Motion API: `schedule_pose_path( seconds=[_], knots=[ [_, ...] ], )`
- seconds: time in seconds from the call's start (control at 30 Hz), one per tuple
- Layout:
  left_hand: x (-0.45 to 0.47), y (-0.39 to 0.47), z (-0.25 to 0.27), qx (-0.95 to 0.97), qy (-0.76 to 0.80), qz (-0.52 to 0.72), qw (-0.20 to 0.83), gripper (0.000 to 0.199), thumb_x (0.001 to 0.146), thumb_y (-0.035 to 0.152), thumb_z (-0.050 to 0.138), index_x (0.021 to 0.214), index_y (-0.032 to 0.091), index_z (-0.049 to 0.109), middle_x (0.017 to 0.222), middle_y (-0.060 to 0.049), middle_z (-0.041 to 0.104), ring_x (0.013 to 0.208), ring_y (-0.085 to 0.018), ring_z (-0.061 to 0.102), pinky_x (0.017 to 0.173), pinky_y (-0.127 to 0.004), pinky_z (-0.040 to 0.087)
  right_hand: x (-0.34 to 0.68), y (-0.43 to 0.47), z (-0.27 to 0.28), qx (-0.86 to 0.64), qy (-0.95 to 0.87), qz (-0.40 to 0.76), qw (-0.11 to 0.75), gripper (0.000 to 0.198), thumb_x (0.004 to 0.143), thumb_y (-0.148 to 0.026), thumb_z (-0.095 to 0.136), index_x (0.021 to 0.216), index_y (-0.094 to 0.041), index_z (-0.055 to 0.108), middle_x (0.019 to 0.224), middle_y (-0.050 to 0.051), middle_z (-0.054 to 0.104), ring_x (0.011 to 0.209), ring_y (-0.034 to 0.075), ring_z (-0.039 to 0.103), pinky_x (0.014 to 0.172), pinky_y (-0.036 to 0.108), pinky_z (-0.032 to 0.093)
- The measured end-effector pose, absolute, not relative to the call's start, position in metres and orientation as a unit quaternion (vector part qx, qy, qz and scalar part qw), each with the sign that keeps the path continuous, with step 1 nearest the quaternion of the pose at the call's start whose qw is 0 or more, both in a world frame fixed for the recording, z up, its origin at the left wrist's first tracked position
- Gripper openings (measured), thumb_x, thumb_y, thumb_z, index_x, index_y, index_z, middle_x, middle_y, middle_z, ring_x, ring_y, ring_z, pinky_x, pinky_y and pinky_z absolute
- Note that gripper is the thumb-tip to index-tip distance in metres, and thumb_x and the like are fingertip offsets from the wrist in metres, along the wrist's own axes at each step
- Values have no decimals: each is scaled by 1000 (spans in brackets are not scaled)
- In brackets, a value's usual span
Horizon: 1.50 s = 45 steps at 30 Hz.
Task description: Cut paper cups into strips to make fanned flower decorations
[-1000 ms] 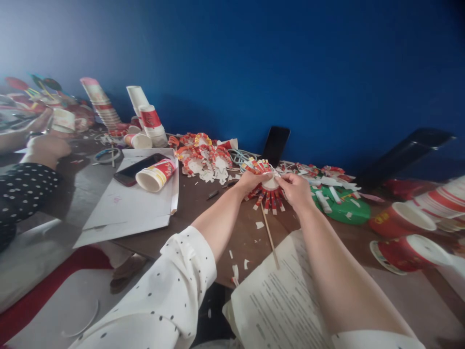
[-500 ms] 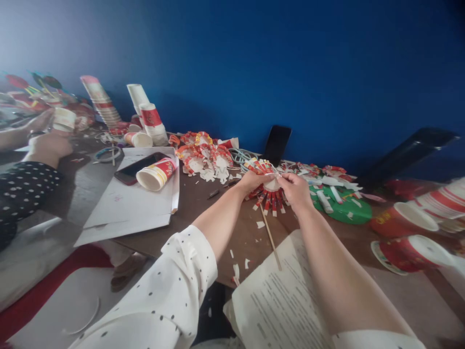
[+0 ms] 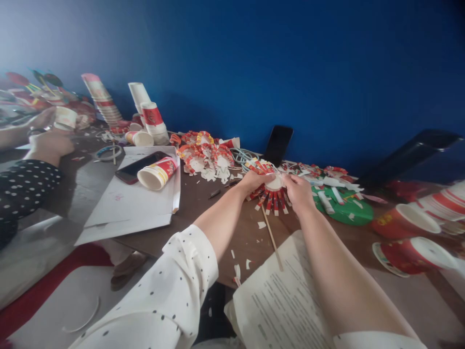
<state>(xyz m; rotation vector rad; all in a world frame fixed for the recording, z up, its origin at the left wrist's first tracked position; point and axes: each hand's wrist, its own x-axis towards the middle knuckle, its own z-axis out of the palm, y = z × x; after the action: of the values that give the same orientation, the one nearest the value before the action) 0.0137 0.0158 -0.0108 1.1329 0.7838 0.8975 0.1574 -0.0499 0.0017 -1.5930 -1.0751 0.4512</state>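
Note:
Between my two hands is a paper cup cut into strips (image 3: 275, 203), its red-and-white strips fanned out around a pale round base. My left hand (image 3: 256, 181) grips its left side, thumb lying on the base. At the right side, the fingers of my right hand (image 3: 298, 190) are pinched together on a strip near the base; the exact spot is partly hidden. A thin wooden stick (image 3: 271, 235) slants down from below the cut cup, over a printed sheet (image 3: 279, 295). Small white paper scraps (image 3: 262, 225) lie on the brown table beneath.
Cut cups (image 3: 205, 152) pile up at the back, near a phone (image 3: 279, 144) against the blue wall. Left are a white folder (image 3: 123, 206), a phone, a paper cup (image 3: 157, 174) and a co-worker's hands (image 3: 51, 140). A green disc (image 3: 345, 211) and cups (image 3: 407, 220) lie right.
The cut cup has tipped slightly, so more of its round base faces me. My right hand has shifted a little to the right, still pinching at its edge.

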Motion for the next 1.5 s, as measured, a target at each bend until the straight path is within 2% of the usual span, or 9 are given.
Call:
schedule_pose_path(
  seconds=[0.17, 0.3, 0.5, 0.7, 0.83, 1.03, 1.2, 1.33, 1.5],
  knots=[
    [14, 16, -10, 498, 334, 412, 686, 36, 61, 34, 86, 86, 12, 74, 93, -12, 75, 82, -21, 70, 89, -40, 54, 158, -50, 5, -666, -410, 225, 582, 44, 74, -62, 66, 66, -19, 70, 60, 4, 65, 62, 20, 59, 60, 32, 45],
    [12, 12, -7, 504, 336, 401, 687, 32, 64, 34, 84, 84, 12, 73, 87, -11, 75, 78, -20, 70, 88, -39, 54, 157, -53, 5, -657, -456, 219, 560, 38, 65, -55, 77, 73, -18, 72, 65, 1, 68, 64, 18, 59, 63, 30, 45],
    [11, 9, -2, 508, 331, 390, 693, 30, 65, 34, 84, 82, 12, 73, 83, -9, 75, 75, -20, 69, 88, -40, 54, 158, -53, 2, -666, -487, 175, 537, 32, 69, -50, 72, 71, -17, 70, 60, 0, 65, 61, 17, 57, 61, 29, 43],
    [12, 14, -8, 508, 319, 379, 705, 37, 60, 35, 87, 85, 11, 74, 84, -10, 75, 75, -20, 69, 90, -40, 53, 154, -51, 4, -657, -422, 220, 584, 24, 61, -40, 76, 62, -19, 66, 54, -3, 59, 57, 14, 52, 58, 28, 42],
    [11, 13, -8, 496, 299, 384, 719, 37, 60, 35, 87, 85, 10, 74, 85, -10, 75, 75, -20, 70, 91, -41, 53, 153, -48, 0, -625, -377, 277, 626, 23, 57, -38, 79, 63, -19, 67, 54, -4, 60, 56, 14, 54, 59, 28, 44],
    [12, 15, -9, 486, 300, 395, 720, 39, 60, 35, 87, 87, 11, 74, 90, -11, 75, 83, -22, 71, 94, -41, 52, 153, -49, 2, -628, -390, 263, 620, 30, 64, -48, 77, 68, -19, 70, 62, 0, 67, 65, 19, 61, 63, 31, 48],
    [12, 15, -8, 490, 315, 396, 709, 40, 60, 35, 87, 88, 10, 74, 93, -13, 75, 84, -22, 71, 93, -41, 53, 151, -53, 7, -650, -392, 247, 602, 44, 66, -62, 73, 62, -19, 66, 60, 1, 64, 63, 19, 58, 60, 31, 45],
    [11, 12, -6, 489, 297, 399, 717, 36, 61, 35, 86, 85, 10, 74, 87, -11, 75, 78, -21, 70, 92, -41, 53, 153, -53, 5, -637, -432, 245, 590, 40, 63, -57, 78, 69, -19, 68, 62, -1, 64, 63, 17, 57, 63, 30, 45],
    [11, 13, -8, 503, 313, 385, 708, 37, 60, 36, 87, 83, 11, 74, 82, -9, 75, 75, -19, 69, 88, -40, 54, 157, -52, 1, -656, -474, 188, 556, 37, 67, -53, 75, 75, -18, 70, 65, 0, 65, 65, 17, 57, 63, 30, 44]
  ],
)
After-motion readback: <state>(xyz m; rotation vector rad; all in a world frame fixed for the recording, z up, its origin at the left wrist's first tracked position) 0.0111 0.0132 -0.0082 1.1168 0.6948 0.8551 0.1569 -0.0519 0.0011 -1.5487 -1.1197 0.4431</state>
